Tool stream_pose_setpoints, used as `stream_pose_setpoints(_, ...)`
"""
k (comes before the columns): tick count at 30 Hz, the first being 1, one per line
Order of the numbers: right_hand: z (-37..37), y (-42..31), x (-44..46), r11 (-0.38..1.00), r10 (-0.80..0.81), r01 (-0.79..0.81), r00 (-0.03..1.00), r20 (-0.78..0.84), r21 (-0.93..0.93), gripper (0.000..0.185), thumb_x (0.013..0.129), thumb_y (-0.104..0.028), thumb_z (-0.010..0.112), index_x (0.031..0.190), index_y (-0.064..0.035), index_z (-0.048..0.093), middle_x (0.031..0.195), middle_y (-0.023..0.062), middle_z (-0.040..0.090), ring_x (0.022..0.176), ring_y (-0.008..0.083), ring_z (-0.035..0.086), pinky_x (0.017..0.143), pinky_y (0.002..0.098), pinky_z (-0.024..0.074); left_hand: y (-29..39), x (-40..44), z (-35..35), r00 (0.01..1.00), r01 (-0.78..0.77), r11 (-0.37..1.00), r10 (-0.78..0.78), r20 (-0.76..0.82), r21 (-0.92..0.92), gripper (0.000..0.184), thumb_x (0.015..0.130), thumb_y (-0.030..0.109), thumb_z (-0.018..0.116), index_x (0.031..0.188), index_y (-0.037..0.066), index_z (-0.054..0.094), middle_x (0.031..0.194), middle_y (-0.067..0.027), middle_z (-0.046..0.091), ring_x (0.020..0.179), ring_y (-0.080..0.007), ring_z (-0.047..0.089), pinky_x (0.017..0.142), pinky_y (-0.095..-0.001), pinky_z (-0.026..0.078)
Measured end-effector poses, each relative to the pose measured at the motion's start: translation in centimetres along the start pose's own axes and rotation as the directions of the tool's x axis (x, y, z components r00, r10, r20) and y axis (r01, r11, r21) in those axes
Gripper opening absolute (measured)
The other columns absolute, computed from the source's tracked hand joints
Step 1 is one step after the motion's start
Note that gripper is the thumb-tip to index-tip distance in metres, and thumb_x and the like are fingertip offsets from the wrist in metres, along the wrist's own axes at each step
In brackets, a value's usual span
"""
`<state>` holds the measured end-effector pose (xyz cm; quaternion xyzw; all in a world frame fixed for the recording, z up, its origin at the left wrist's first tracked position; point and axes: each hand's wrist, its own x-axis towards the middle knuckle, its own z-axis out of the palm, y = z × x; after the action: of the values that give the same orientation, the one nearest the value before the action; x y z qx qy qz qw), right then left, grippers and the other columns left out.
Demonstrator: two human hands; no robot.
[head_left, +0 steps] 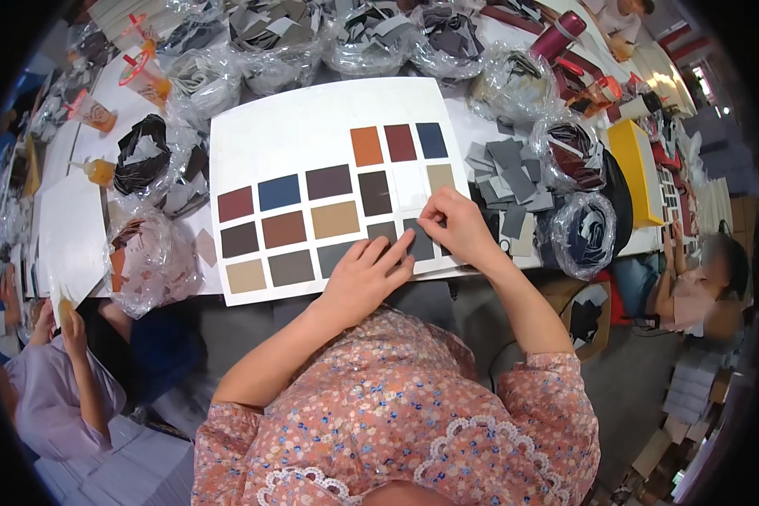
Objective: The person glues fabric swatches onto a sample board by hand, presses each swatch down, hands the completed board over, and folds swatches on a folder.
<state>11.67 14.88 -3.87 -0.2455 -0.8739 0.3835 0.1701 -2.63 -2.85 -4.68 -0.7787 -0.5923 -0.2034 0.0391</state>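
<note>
A white sample board (312,135) lies in front of me, with rows of coloured swatches on it: orange (366,146), dark red (401,142), blue (432,140), brown and tan among them. My left hand (358,282) rests on the board's lower part, fingers spread over the grey swatches. My right hand (460,226) is at the lower right of the board, thumb and forefinger pinched beside a dark grey swatch (419,243). Whatever the pinch holds, if anything, is too small to make out. Just above it is a plain white space between swatches.
Plastic-wrapped bundles of swatches ring the board, among them a maroon one (570,152) and a navy one (584,234). Loose grey pieces (510,173) lie at the right. Drink cups (146,78) stand upper left; a yellow box (635,173) is at right. People sit on both sides.
</note>
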Motion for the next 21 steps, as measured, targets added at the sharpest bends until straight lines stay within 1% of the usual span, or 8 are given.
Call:
stream_pose_setpoints(3,0.0,-0.3,0.0,1.0,0.031,-0.031,1.0,0.002,0.006,0.01,0.078,-0.003,0.07,0.08,0.0,0.061,0.079,0.0076,0.056,0.067,0.0166,0.058,0.062,0.0278,0.0485,-0.2,0.1,0.1,1.0,0.012,1.0,-0.011,0.028,-0.021,0.035,0.076,0.011,0.061,0.111,0.013,0.057,0.142,-0.0123,0.046,0.111,-0.0262,0.051,0.091,-0.0378,0.043)
stream_pose_setpoints(6,0.3,-0.1,0.0,0.999,0.018,-0.018,1.0,-0.003,-0.051,0.009,0.079,-0.006,0.069,0.083,-0.002,0.062,0.082,0.0101,0.056,0.07,0.0231,0.06,0.064,0.0323,0.0494,-0.2,0.2,-0.2,0.997,0.032,0.997,-0.027,0.072,-0.066,0.038,0.075,0.01,0.061,0.113,0.015,0.057,0.143,-0.013,0.044,0.113,-0.0271,0.05,0.092,-0.0389,0.041)
stream_pose_setpoints(10,-0.3,-1.6,-1.0,0.98,-0.012,-0.045,0.959,-0.282,-0.194,0.012,0.08,-0.004,0.068,0.091,-0.0047,0.064,0.084,0.0101,0.055,0.071,0.026,0.061,0.063,0.0359,0.049,-0.4,0.6,-0.7,0.995,0.038,0.994,-0.029,0.094,-0.1,0.039,0.074,0.008,0.062,0.113,0.015,0.057,0.143,-0.0135,0.045,0.114,-0.0277,0.05,0.092,-0.0391,0.04)
stream_pose_setpoints(11,-0.5,-1.4,-1.6,0.954,-0.133,0.044,0.949,-0.287,-0.296,0.018,0.078,-0.004,0.069,0.095,-0.0067,0.066,0.085,0.0079,0.055,0.072,0.0254,0.059,0.063,0.0361,0.0474,-0.5,0.6,-0.8,0.995,0.04,0.994,-0.029,0.098,-0.106,0.04,0.074,0.008,0.062,0.113,0.015,0.057,0.143,-0.0135,0.045,0.114,-0.0278,0.05,0.092,-0.0393,0.04)
stream_pose_setpoints(14,-0.3,-1.5,-2.9,0.84,-0.302,0.226,0.95,-0.079,-0.493,0.024,0.074,-0.007,0.072,0.097,-0.0092,0.068,0.087,0.0057,0.055,0.074,0.0239,0.057,0.061,0.0351,0.0454,-0.7,0.6,-0.8,0.993,0.049,0.989,-0.033,0.117,-0.137,0.041,0.073,0.007,0.063,0.113,0.016,0.057,0.143,-0.0133,0.044,0.114,-0.0283,0.049,0.092,-0.0402,0.04)
stream_pose_setpoints(18,-1.0,-1.2,-2.7,0.866,-0.234,0.172,0.969,-0.077,-0.47,0.03,0.071,-0.012,0.075,0.1,-0.0109,0.067,0.09,0.0056,0.055,0.085,0.0262,0.055,0.073,0.0399,0.0436,-0.7,0.6,-1.1,0.989,0.036,0.992,-0.017,0.149,-0.124,0.043,0.072,0.007,0.063,0.114,0.016,0.058,0.144,-0.0134,0.043,0.115,-0.0283,0.049,0.093,-0.0406,0.04)
stream_pose_setpoints(20,-1.5,0.7,-2.0,0.877,-0.142,-0.059,0.916,-0.375,-0.477,0.026,0.076,-0.017,0.071,0.101,-0.01,0.067,0.097,0.0085,0.057,0.095,0.032,0.054,0.082,0.0432,0.0424,-0.6,0.5,-1.1,0.991,0.031,0.993,-0.015,0.137,-0.118,0.043,0.073,0.007,0.063,0.115,0.015,0.058,0.144,-0.0136,0.043,0.116,-0.0285,0.049,0.094,-0.0406,0.04)
stream_pose_setpoints(21,-1.8,2.7,-1.7,0.881,-0.037,-0.191,0.884,-0.466,-0.433,0.026,0.079,-0.018,0.07,0.103,-0.0085,0.066,0.095,0.0094,0.059,0.092,0.031,0.056,0.081,0.0414,0.0436,-0.6,0.3,-1.1,0.991,0.034,0.993,-0.018,0.136,-0.113,0.043,0.074,0.007,0.063,0.116,0.015,0.058,0.143,-0.0137,0.043,0.116,-0.0287,0.049,0.094,-0.0402,0.041)
